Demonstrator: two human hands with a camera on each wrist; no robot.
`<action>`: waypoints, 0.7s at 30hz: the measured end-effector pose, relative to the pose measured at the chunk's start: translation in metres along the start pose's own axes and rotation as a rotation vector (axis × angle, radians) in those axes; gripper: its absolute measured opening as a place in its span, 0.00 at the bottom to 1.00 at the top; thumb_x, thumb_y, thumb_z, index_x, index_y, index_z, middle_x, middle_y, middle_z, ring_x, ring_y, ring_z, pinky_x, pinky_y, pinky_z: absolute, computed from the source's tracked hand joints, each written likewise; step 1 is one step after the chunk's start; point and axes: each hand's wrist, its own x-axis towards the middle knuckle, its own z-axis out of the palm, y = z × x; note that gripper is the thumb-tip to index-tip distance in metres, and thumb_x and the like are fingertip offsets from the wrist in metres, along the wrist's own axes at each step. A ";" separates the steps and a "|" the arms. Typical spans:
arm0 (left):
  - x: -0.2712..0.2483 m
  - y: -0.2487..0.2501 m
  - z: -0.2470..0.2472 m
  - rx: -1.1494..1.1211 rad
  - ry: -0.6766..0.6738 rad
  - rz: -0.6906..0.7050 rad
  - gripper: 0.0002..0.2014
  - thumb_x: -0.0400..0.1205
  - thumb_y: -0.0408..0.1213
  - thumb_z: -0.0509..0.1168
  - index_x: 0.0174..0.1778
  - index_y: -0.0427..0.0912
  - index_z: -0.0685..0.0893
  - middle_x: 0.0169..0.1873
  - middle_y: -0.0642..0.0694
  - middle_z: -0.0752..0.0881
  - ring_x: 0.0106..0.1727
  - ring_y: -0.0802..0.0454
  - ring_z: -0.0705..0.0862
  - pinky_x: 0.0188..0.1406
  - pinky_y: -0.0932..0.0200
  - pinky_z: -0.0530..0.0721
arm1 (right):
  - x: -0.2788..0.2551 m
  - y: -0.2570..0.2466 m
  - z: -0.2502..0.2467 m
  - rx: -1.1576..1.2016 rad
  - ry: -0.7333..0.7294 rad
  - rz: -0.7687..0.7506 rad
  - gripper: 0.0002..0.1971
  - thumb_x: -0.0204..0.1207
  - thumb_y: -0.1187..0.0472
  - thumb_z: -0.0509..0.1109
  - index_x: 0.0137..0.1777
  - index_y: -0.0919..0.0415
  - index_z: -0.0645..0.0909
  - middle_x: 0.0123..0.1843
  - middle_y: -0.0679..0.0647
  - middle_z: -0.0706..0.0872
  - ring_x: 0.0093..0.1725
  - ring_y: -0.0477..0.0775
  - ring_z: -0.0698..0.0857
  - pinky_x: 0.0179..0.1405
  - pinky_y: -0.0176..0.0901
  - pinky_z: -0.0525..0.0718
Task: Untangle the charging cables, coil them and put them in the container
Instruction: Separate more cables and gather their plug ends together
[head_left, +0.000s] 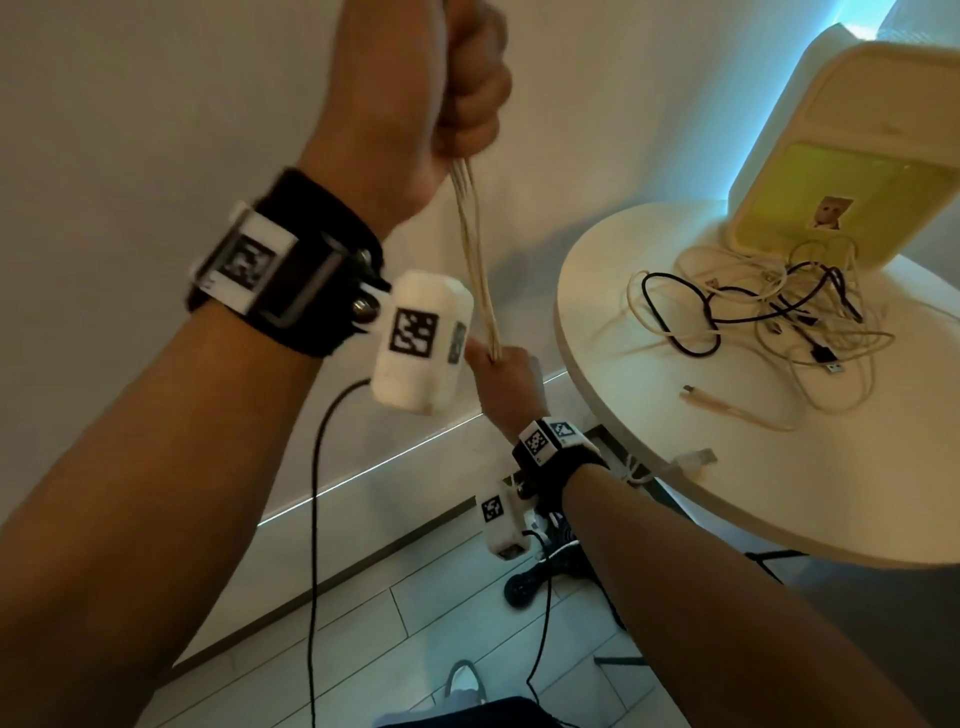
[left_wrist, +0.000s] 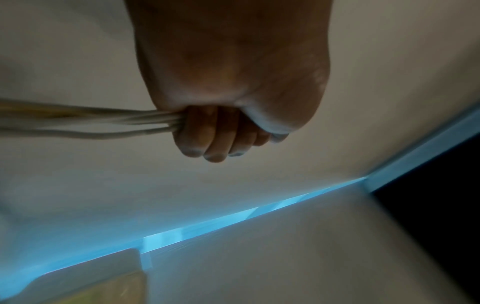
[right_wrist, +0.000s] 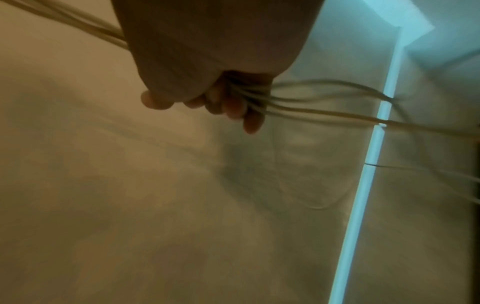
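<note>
Meanwhile, left hand (head_left: 457, 83) and right hand (head_left: 506, 382) both clench a folded cream charging cable (head_left: 475, 265) taut beside the round white table (head_left: 613, 415), mid-coiling; next, likely the cream plastic container (head_left: 831, 130) at its far edge.

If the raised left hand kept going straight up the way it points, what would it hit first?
Probably nothing close. The left hand, gripping the pale cable bundle, points up along the bare wall. Its wrist view shows only wall and ceiling ahead, so the way looks free, though depth is unclear.
</note>
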 end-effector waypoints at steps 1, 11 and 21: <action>0.004 0.007 -0.006 0.022 -0.037 0.044 0.21 0.93 0.36 0.41 0.32 0.52 0.58 0.23 0.58 0.59 0.23 0.58 0.54 0.22 0.64 0.57 | -0.001 0.007 0.002 -0.025 -0.034 0.038 0.37 0.84 0.31 0.63 0.22 0.57 0.66 0.20 0.52 0.68 0.23 0.54 0.67 0.28 0.46 0.67; -0.018 -0.046 -0.006 0.419 -0.020 -0.338 0.28 0.92 0.57 0.63 0.27 0.49 0.71 0.19 0.51 0.64 0.18 0.52 0.59 0.20 0.63 0.57 | -0.004 -0.046 0.002 0.131 -0.127 -0.088 0.32 0.94 0.55 0.63 0.23 0.62 0.75 0.28 0.63 0.85 0.33 0.65 0.84 0.43 0.57 0.81; -0.041 -0.088 -0.035 0.896 -0.127 -0.608 0.32 0.70 0.67 0.82 0.31 0.40 0.80 0.27 0.47 0.79 0.34 0.48 0.78 0.37 0.53 0.72 | 0.024 -0.048 -0.002 -0.127 0.068 -0.128 0.10 0.84 0.66 0.65 0.40 0.58 0.82 0.39 0.55 0.85 0.39 0.60 0.82 0.41 0.54 0.81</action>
